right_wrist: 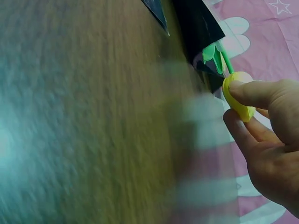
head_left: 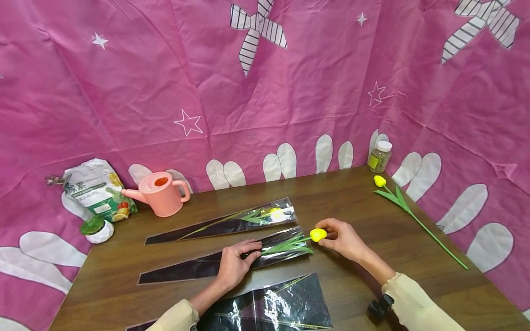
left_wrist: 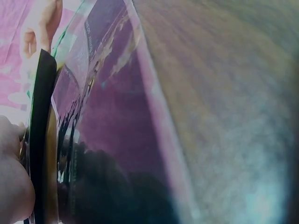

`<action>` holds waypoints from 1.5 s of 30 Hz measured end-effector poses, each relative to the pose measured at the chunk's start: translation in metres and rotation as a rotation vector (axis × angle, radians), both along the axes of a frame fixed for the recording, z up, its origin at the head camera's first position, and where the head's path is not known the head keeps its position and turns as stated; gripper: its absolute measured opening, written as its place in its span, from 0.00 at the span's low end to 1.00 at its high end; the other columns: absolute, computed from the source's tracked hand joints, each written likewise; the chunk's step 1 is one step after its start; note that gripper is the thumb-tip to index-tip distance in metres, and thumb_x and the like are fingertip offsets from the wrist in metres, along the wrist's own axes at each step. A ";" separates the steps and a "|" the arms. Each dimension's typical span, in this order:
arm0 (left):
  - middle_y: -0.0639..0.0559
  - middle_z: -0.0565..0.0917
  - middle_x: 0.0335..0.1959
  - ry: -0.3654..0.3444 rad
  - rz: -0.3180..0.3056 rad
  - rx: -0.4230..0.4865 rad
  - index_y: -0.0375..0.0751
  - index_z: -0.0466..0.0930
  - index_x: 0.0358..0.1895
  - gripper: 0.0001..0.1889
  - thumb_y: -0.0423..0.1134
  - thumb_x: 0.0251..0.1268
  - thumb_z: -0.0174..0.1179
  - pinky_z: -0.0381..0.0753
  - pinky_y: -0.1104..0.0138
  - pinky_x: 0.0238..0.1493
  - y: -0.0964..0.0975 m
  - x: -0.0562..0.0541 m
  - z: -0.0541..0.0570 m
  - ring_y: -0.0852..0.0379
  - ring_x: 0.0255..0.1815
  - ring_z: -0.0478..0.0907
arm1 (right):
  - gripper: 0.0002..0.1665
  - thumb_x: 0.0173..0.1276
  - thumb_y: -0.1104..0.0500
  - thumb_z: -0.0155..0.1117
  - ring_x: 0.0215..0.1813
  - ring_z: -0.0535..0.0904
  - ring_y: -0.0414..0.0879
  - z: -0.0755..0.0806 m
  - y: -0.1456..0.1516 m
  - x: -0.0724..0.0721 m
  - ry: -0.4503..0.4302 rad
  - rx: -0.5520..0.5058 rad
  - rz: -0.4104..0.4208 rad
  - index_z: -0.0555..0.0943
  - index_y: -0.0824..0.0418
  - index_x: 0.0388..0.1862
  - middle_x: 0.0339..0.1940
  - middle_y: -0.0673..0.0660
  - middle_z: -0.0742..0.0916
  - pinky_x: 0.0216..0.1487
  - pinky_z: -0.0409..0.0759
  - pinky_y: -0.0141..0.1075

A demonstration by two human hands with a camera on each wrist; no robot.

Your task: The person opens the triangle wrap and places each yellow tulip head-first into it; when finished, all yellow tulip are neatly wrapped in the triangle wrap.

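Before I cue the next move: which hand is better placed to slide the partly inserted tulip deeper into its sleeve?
Right, most likely: the right hand pinches the tulip's yellow head, just outside the sleeve, while the left hand holds the sleeve itself.

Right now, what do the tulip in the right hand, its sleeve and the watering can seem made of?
Tulip: perhaps foam or soft plastic, given how smooth, matte and evenly colored it looks.
Sleeve: likely thin plastic film, glossy, with bright reflections.
Watering can: probably molded plastic, smooth, uniformly pink, with soft sheen.
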State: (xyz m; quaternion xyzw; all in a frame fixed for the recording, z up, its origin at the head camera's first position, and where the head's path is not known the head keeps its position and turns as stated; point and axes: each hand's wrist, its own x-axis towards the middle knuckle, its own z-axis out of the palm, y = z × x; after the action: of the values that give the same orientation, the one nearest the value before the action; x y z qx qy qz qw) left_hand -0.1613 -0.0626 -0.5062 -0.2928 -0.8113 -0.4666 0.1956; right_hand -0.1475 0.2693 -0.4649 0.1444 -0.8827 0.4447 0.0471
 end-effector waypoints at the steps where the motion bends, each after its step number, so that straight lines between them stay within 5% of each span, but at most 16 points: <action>1: 0.50 0.89 0.42 0.003 -0.001 0.001 0.38 0.91 0.39 0.12 0.25 0.49 0.75 0.84 0.49 0.46 0.000 0.000 0.000 0.50 0.48 0.86 | 0.23 0.57 0.71 0.76 0.50 0.81 0.55 -0.001 -0.002 0.000 -0.010 -0.002 0.002 0.82 0.65 0.52 0.48 0.56 0.85 0.54 0.81 0.49; 16: 0.47 0.89 0.42 0.017 -0.002 0.014 0.36 0.91 0.39 0.12 0.25 0.49 0.75 0.84 0.49 0.46 0.000 0.002 0.002 0.48 0.47 0.86 | 0.19 0.64 0.70 0.70 0.49 0.82 0.56 -0.004 -0.012 0.001 -0.075 -0.122 0.113 0.81 0.69 0.54 0.50 0.62 0.86 0.54 0.81 0.44; 24: 0.50 0.89 0.42 0.036 -0.010 0.008 0.38 0.91 0.38 0.13 0.25 0.47 0.76 0.84 0.51 0.46 0.001 0.003 0.004 0.50 0.47 0.86 | 0.17 0.63 0.70 0.71 0.45 0.84 0.54 -0.007 -0.019 0.000 -0.092 -0.192 0.117 0.82 0.70 0.52 0.47 0.62 0.86 0.47 0.82 0.32; 45: 0.50 0.89 0.43 0.005 -0.011 0.011 0.37 0.91 0.40 0.13 0.25 0.49 0.75 0.84 0.50 0.46 0.002 0.006 0.006 0.49 0.48 0.86 | 0.18 0.61 0.66 0.74 0.41 0.82 0.50 -0.011 -0.026 -0.005 -0.117 -0.157 0.124 0.86 0.67 0.51 0.45 0.60 0.88 0.44 0.82 0.30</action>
State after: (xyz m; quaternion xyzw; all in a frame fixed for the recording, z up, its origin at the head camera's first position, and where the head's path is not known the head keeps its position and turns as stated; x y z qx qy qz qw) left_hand -0.1554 -0.0603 -0.5005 -0.2975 -0.8067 -0.4713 0.1967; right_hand -0.1527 0.2438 -0.4763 0.1682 -0.8358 0.5223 -0.0209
